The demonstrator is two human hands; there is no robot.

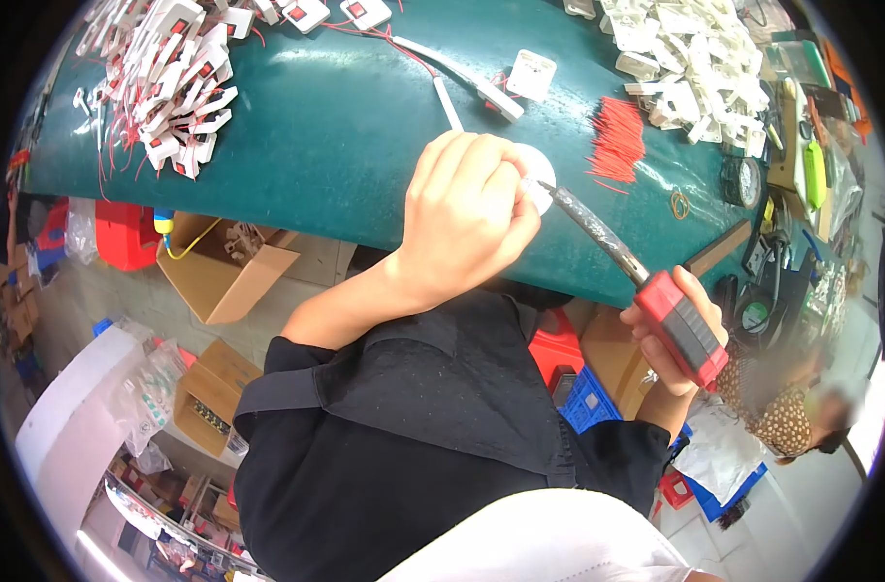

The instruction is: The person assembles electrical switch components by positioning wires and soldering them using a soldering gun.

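Observation:
My right hand [677, 335] grips the red and black handle of a soldering iron [605, 231], whose dark shaft points up and left. The iron's tip is at the fingers of my left hand [466, 204], over the green table. Those fingers are closed in a pinch, and what they hold is mostly hidden. A white round piece [536, 173] shows beside the fingertips, around the iron's tip. Beyond my left knuckles a narrow white piece [448, 103] sticks out. Further off lie a white strip with red wires [496, 97] and a square white casing [531, 75].
White switch-like parts with red wires [185, 87] are heaped at the back left. White plastic casings [690, 68] pile up at the back right, near a bundle of short red wires [617, 141]. A cardboard box [219, 276] stands below the table edge. Another person [782, 398] is at the right.

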